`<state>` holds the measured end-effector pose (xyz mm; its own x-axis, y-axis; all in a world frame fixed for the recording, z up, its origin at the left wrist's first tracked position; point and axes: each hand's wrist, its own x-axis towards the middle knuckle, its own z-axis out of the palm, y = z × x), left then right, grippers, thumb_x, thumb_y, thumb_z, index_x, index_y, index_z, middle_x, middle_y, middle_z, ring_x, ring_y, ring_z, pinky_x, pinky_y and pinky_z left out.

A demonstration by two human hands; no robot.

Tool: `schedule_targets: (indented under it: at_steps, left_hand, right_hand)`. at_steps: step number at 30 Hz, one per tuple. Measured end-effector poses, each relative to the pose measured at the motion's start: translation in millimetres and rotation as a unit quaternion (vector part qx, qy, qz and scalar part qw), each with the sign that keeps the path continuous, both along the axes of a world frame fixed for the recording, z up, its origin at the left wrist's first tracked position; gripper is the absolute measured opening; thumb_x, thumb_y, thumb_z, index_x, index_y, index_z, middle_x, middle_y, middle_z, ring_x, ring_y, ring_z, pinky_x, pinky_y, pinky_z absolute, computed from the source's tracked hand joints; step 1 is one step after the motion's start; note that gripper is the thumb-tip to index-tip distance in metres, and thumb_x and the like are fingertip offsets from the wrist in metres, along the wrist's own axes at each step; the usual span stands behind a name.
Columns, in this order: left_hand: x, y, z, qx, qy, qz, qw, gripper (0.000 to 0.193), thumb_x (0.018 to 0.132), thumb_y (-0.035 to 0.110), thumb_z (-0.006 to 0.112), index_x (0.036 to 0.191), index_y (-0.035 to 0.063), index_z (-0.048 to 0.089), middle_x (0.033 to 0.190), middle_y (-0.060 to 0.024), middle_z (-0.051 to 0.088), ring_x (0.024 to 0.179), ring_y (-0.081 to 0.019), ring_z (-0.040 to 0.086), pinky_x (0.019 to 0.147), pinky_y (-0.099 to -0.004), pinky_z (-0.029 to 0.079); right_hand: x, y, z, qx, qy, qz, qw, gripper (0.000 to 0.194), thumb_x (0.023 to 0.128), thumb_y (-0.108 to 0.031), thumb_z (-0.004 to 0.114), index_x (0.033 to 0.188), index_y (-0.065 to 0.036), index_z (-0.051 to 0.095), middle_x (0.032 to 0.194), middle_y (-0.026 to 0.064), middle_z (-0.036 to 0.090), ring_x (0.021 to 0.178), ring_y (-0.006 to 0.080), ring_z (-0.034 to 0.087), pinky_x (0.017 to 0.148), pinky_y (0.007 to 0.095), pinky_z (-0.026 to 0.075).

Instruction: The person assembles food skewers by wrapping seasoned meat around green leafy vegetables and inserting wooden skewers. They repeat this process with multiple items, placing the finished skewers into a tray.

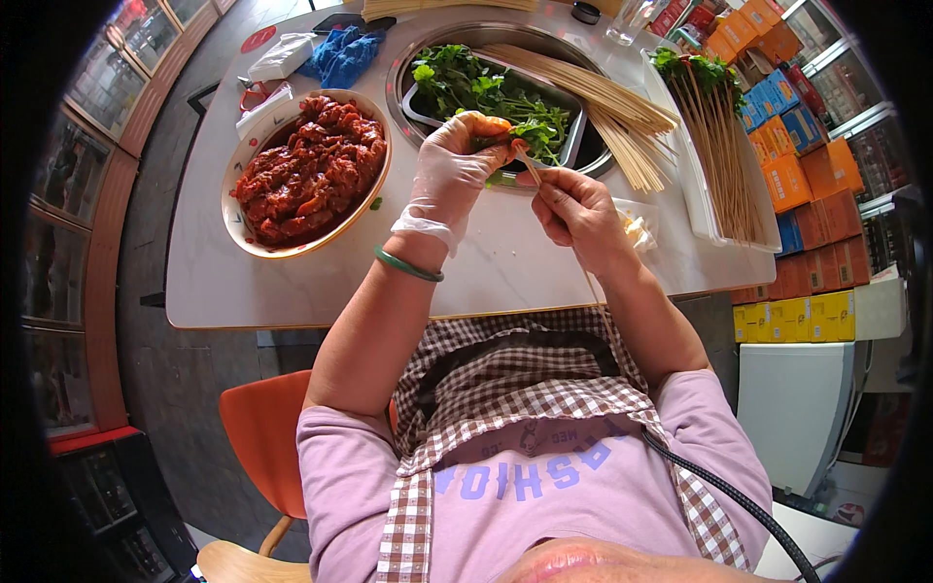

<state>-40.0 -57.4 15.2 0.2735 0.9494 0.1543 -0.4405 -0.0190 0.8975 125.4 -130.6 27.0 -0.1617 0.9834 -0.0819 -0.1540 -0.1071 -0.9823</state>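
Observation:
My left hand (455, 164), in a clear disposable glove stained orange at the fingertips, pinches a leafy green sprig (538, 133) and what looks like a bit of red meat (518, 145). A thin bamboo skewer (535, 173) is gripped in my bare right hand (579, 215). Its upper end meets the food at my left fingertips, and its long end hangs past the table edge. Left of my hands, red marinated meat (313, 171) fills a patterned bowl (232, 211). Behind them, leafy herbs, probably coriander (455, 73), lie in a metal tray (577, 138).
Bare bamboo skewers (619, 95) rest across the tray in a round metal-rimmed recess (397, 87). At right, a white plastic box (696, 211) holds loaded skewers (718, 160). A blue cloth (342, 57), tissue pack (281, 57) and red-handled scissors (253, 97) lie back left.

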Motion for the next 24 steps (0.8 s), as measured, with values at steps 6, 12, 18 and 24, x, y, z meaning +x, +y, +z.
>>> schedule_targets:
  at_steps: [6, 12, 18, 24]
  left_hand:
    - [4, -1, -2, 0.082, 0.019, 0.044, 0.995, 0.019, 0.084, -0.011, 0.063, 0.097, 0.0005, 0.058, 0.095, -0.0053, 0.063, 0.091, -0.0135, 0.064, 0.082, -0.0246, 0.054]
    - [5, -1, -3, 0.129, 0.090, 0.083, 0.984, 0.020, 0.083, -0.013, 0.062, 0.098, -0.0014, 0.057, 0.093, -0.0062, 0.062, 0.089, -0.0138, 0.064, 0.081, -0.0258, 0.055]
    - [6, 0, -1, 0.157, 0.125, 0.118, 0.973, 0.021, 0.076, -0.015, 0.065, 0.092, -0.0013, 0.060, 0.089, -0.0054, 0.062, 0.081, -0.0123, 0.062, 0.074, -0.0250, 0.055]
    - [1, -8, 8, 0.298, 0.273, 0.207, 0.891, 0.019, 0.074, -0.011, 0.067, 0.089, -0.0001, 0.061, 0.086, -0.0072, 0.062, 0.077, -0.0160, 0.064, 0.071, -0.0267, 0.053]
  right_hand:
    - [1, 1, -2, -0.028, 0.062, 0.017, 0.998, 0.023, 0.099, -0.009, 0.048, 0.116, 0.002, 0.060, 0.071, -0.0005, 0.050, 0.046, 0.0009, 0.028, 0.038, 0.0166, 0.021]
    - [4, 2, -4, -0.047, 0.088, 0.035, 0.994, 0.021, 0.099, -0.011, 0.049, 0.114, 0.001, 0.060, 0.072, 0.0009, 0.052, 0.046, 0.0010, 0.030, 0.038, 0.0161, 0.022]
    - [3, 2, -1, -0.058, 0.110, 0.039, 0.991, 0.020, 0.099, -0.010, 0.048, 0.111, 0.001, 0.059, 0.072, 0.0024, 0.053, 0.046, 0.0018, 0.035, 0.039, 0.0157, 0.025]
    - [0, 2, -1, -0.077, 0.140, 0.025, 0.987, 0.019, 0.100, -0.009, 0.047, 0.109, 0.002, 0.059, 0.072, 0.0041, 0.054, 0.047, 0.0033, 0.040, 0.040, 0.0157, 0.029]
